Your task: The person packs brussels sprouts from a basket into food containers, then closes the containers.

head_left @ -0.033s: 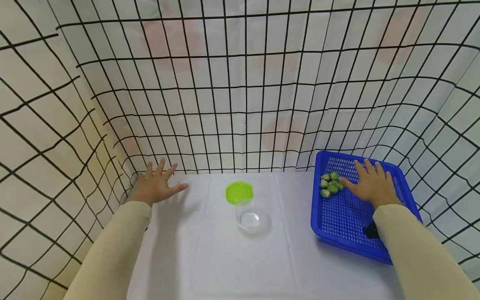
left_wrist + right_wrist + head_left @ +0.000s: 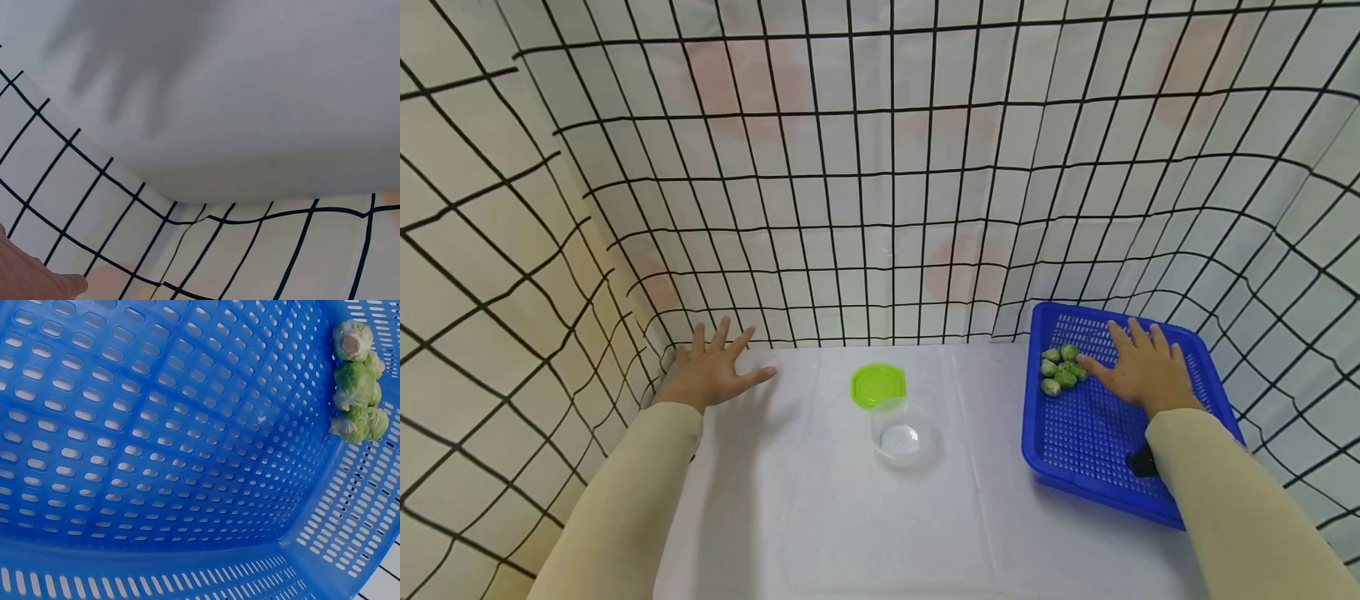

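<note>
In the head view my left hand (image 2: 706, 377) has its fingers spread above the white table, left of a green lid (image 2: 878, 385); its shadow falls on the cloth. A clear round container (image 2: 901, 437) stands just in front of the lid, and the two overlap in view. On the right, a blue perforated basket (image 2: 1037, 433) holds several Brussels sprouts (image 2: 1064, 379) in its left part. My right hand (image 2: 1146, 375) is over the basket with fingers spread, its thumb close to the sprouts. Both hands are without any object. The sprouts (image 2: 355, 384) appear at upper right in the right wrist view.
White walls with a black wire-like grid (image 2: 887, 179) enclose the table at the back and both sides. A black object (image 2: 1142, 461) shows at the right sleeve, over the basket. White cloth (image 2: 865, 533) covers the table around the container.
</note>
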`<action>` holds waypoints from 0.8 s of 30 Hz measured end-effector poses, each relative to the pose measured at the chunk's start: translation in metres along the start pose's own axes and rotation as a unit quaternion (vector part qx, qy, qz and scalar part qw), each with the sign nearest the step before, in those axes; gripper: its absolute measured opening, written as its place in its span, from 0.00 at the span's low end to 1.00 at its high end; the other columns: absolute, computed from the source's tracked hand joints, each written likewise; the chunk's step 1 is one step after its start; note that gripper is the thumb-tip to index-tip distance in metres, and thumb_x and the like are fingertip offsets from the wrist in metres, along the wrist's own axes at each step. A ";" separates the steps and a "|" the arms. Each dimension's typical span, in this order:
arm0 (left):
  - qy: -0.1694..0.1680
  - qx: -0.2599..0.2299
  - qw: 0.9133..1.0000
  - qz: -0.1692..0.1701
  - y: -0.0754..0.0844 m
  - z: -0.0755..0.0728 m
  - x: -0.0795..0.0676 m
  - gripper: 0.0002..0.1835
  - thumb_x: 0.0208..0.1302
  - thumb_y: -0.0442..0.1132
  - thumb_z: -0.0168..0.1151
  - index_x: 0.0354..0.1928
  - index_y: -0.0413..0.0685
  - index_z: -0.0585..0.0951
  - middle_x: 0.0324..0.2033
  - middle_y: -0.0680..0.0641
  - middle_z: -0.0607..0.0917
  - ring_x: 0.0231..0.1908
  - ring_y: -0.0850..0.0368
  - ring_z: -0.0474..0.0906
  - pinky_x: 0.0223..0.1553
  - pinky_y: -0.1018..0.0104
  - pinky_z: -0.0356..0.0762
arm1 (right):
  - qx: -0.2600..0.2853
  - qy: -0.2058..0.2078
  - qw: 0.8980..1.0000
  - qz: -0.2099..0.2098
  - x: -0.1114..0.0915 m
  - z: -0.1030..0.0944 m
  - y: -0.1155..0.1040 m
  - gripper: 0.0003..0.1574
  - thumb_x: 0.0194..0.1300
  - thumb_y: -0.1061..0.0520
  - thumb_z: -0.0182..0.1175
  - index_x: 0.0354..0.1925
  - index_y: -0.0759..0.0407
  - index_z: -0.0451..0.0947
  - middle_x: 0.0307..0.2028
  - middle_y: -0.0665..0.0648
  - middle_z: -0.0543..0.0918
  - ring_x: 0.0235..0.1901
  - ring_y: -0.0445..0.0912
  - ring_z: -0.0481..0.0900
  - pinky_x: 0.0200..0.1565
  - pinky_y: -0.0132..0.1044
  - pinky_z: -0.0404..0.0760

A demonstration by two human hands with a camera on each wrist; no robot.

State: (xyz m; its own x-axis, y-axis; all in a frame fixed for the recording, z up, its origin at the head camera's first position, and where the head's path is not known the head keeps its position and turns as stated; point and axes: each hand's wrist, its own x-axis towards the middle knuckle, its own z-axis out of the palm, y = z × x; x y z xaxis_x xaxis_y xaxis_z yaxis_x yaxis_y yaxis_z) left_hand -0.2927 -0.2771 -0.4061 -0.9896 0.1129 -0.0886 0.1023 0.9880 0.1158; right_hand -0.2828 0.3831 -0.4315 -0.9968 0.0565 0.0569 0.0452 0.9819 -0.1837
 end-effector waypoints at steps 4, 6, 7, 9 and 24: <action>0.004 0.001 1.000 0.003 -0.001 0.000 -0.001 0.54 0.63 0.82 0.43 0.83 0.62 0.46 0.81 0.36 0.36 0.77 0.22 0.26 0.66 0.16 0.33 | 0.003 -0.004 1.000 -0.002 0.001 0.001 0.000 0.68 0.67 0.16 0.41 0.80 0.65 0.42 0.76 0.80 0.45 0.75 0.79 0.37 0.69 0.78 0.35; 0.007 0.003 1.000 0.003 -0.002 0.001 -0.001 0.55 0.62 0.82 0.43 0.83 0.62 0.46 0.81 0.35 0.36 0.77 0.21 0.27 0.66 0.16 0.33 | 0.004 -0.006 1.000 -0.005 0.001 0.001 0.000 0.68 0.67 0.17 0.41 0.80 0.65 0.43 0.76 0.80 0.45 0.75 0.79 0.37 0.69 0.78 0.35; 0.006 0.004 1.000 0.003 -0.003 0.001 -0.002 0.55 0.62 0.83 0.42 0.83 0.62 0.46 0.81 0.35 0.36 0.77 0.21 0.27 0.66 0.15 0.33 | 0.005 -0.005 1.000 -0.006 0.001 0.001 0.000 0.68 0.67 0.17 0.41 0.80 0.65 0.43 0.76 0.80 0.45 0.75 0.80 0.37 0.69 0.78 0.36; 0.007 0.006 1.000 0.002 -0.004 0.001 -0.002 0.56 0.61 0.84 0.42 0.83 0.62 0.46 0.81 0.34 0.37 0.77 0.20 0.28 0.65 0.14 0.34 | 0.005 -0.005 1.000 -0.007 0.001 0.002 0.000 0.68 0.67 0.16 0.41 0.80 0.65 0.43 0.76 0.80 0.45 0.74 0.80 0.37 0.69 0.78 0.36; 0.016 0.020 1.000 0.006 -0.004 0.008 0.002 0.56 0.60 0.85 0.39 0.83 0.64 0.46 0.81 0.35 0.37 0.76 0.20 0.31 0.65 0.15 0.44 | -0.016 0.014 0.999 -0.026 0.000 -0.003 -0.003 0.64 0.70 0.19 0.43 0.79 0.67 0.49 0.71 0.84 0.56 0.70 0.83 0.47 0.69 0.77 0.44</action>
State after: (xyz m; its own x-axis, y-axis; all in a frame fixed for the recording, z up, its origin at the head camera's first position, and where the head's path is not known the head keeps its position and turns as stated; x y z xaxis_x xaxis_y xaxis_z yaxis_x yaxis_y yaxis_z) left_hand -0.2942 -0.2797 -0.4147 -0.9910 0.1216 -0.0556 0.1172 0.9902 0.0764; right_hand -0.2828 0.3804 -0.4279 -0.9956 0.0093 0.0930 -0.0047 0.9889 -0.1486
